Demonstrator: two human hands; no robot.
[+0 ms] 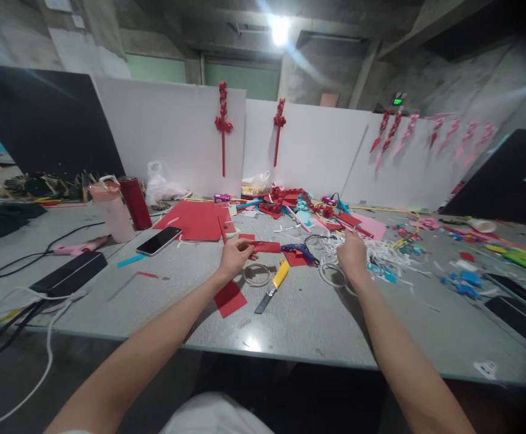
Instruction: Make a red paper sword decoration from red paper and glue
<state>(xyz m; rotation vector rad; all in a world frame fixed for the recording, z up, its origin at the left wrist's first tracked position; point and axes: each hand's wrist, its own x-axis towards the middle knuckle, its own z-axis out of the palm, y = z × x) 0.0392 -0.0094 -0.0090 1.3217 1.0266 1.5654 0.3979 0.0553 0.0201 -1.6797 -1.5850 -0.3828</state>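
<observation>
My left hand (237,258) is closed in a pinch on the end of a narrow red paper strip (266,247), over the table's middle. My right hand (352,256) reaches toward red strips (358,226) and white shreds; its fingertips are too small to tell what they touch. Between the hands lie a blue glue gun (300,252) and a yellow-handled cutter (280,275) with its blade toward me. Tape rings, one gray-beige (256,275) and one white (333,275), sit beside them. A red paper piece (230,299) lies below my left wrist.
On the left are a phone (159,240), a pink bottle (113,211), a red flask (135,203), a black box (70,274) and cables. Large red sheets (193,220) lie behind my left hand. White paper shreds (394,256) spread at the right. Red paper ornaments (223,123) hang on the white panel.
</observation>
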